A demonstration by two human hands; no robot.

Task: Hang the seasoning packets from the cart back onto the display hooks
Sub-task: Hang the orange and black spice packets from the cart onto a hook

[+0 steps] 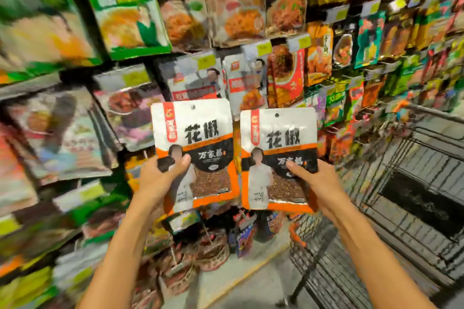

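Note:
I hold up two alike seasoning packets, white on top with black characters and an orange-bordered window below. My left hand [160,178] grips the left packet [198,133] by its lower left corner. My right hand [311,180] grips the right packet [278,138] by its lower right side. Each packet has a small hang hole at its top edge. Both stand upright side by side in front of the display wall [251,20] full of hanging packets. The hooks themselves are hidden behind the stock.
A black wire shopping cart [401,183] stands at the right, close to my right arm. More packets hang low near the floor [251,281] below my hands. Yellow price tags [263,49] sit above the rows. Shelving with large bags fills the left.

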